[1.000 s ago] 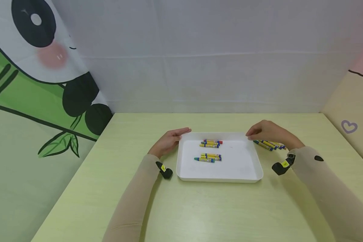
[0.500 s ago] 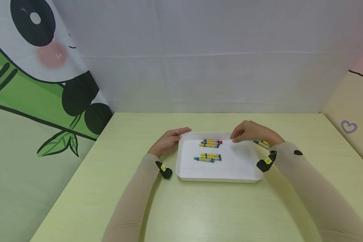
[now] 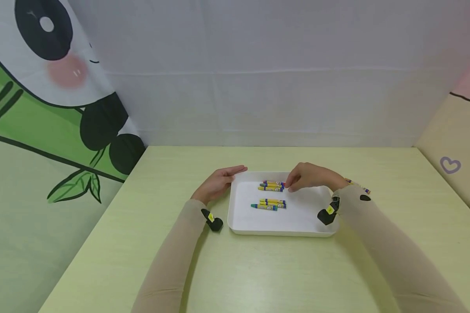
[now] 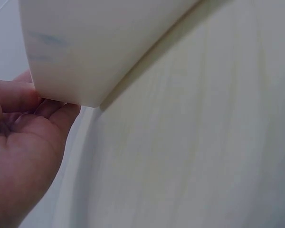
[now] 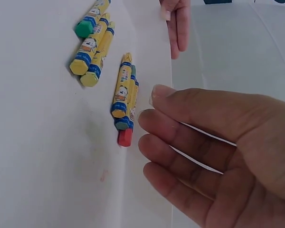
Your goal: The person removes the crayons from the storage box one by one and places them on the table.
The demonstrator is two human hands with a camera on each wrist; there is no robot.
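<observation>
A white tray [image 3: 301,217] lies on the table with two small groups of crayons in it. The back group has a red crayon [image 5: 125,137], a dark green one and a yellow-orange crayon [image 3: 270,188]. Nearer the front lie a green crayon [image 3: 264,207] and two yellow crayons [image 5: 80,66]. My left hand [image 3: 214,184] grips the tray's back left corner, thumb at the rim and fingers along the outside. My right hand [image 3: 311,176] hovers over the tray beside the back group, fingers loosely bent, thumb and fingertips apart, holding nothing.
More crayons [image 3: 358,186] lie on the table to the right of the tray, partly hidden by my right forearm. A pale cloth wall [image 3: 258,108] stands behind the table [image 3: 258,278]. Printed fabric hangs at both sides.
My right hand has moved left from the tray's back right corner, over the tray to the back crayon group. The left hand, tray and crayons look unmoved.
</observation>
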